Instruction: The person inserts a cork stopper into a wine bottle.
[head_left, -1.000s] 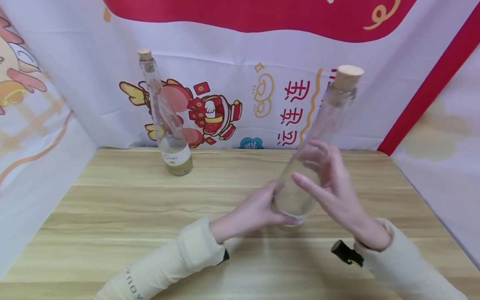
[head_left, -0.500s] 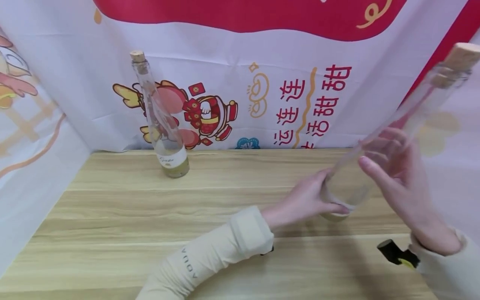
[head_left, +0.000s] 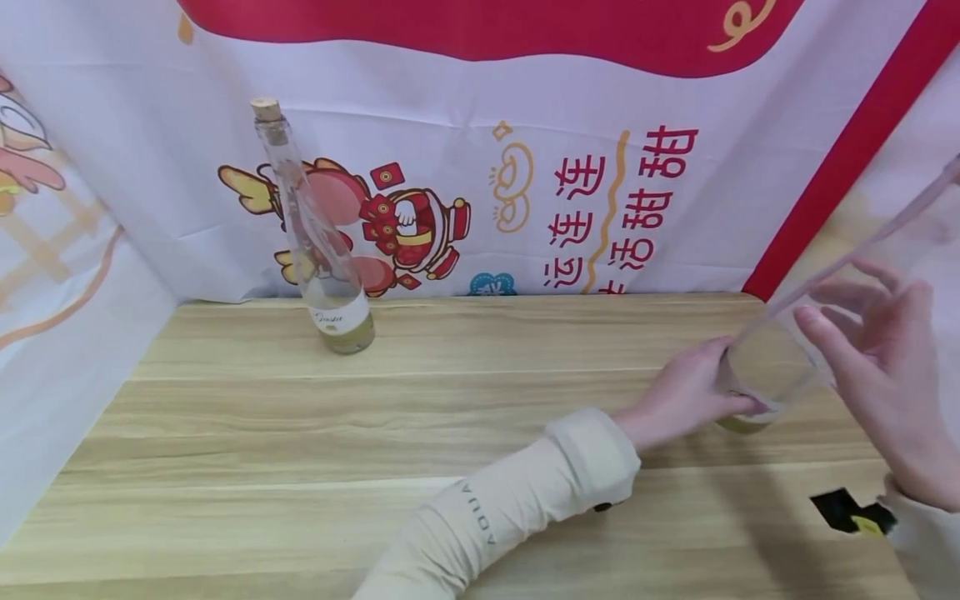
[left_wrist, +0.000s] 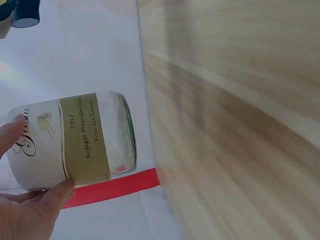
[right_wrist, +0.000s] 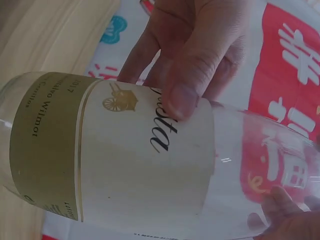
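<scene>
Both hands hold a clear glass wine bottle (head_left: 772,362) at the right of the head view, tilted with its top outside the frame. My left hand (head_left: 684,390) grips it low, near the base. Its thumb (right_wrist: 186,97) lies on the white and olive label (right_wrist: 132,155) in the right wrist view. Higher up, the fingers of my right hand (head_left: 888,375) curve round the body, partly seen through the glass. In the left wrist view, the base (left_wrist: 122,135) points toward the tabletop and looks raised off it. A second corked wine bottle (head_left: 326,267) stands upright at the back left.
The wood-grain table (head_left: 300,467) meets a white printed cloth (head_left: 420,92) hanging behind it, with red lettering and cartoon figures. A similar cloth (head_left: 60,333) borders the left side. A black device (head_left: 853,511) sits at the right wrist.
Both hands have carried the bottle rightward across the head view, and it leans further right. Its cork has left the frame. The second bottle stays standing where it was.
</scene>
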